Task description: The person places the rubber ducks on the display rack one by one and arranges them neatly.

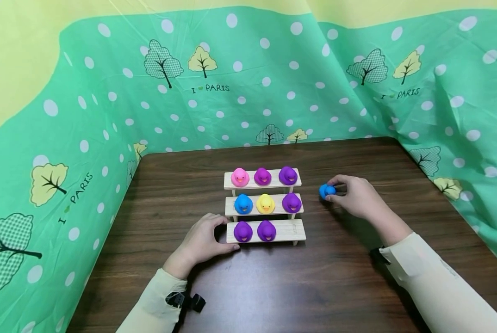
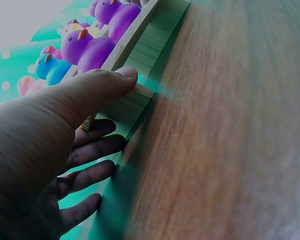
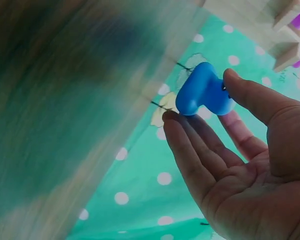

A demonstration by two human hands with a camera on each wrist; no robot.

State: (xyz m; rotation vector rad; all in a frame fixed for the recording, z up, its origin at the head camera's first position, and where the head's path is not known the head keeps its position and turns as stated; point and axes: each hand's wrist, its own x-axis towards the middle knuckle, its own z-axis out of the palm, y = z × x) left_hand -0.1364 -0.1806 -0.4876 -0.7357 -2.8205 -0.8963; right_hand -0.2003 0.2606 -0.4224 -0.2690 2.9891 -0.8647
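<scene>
A three-step wooden display stand [image 1: 288, 226] stands on the table with small rubber ducks on every step. At the left end of its lowest step is my left hand [image 1: 200, 238], its thumb across the front edge and its fingers around the side. In the left wrist view the thumb [image 2: 107, 82] lies against the board beside a purple duck [image 2: 90, 50]. To the right of the stand, my right hand [image 1: 354, 196] pinches a blue rubber duck [image 1: 326, 191] between thumb and fingers. The right wrist view shows this blue duck [image 3: 202, 92] tilted at the fingertips.
The top step carries a pink duck [image 1: 240, 177] and two purple ones. On the middle step are a blue duck [image 1: 243, 204], a yellow duck [image 1: 265, 203] and a purple one. Two purple ducks sit left and centre below. A green dotted cloth [image 1: 248, 101] surrounds the dark table [image 1: 273, 296].
</scene>
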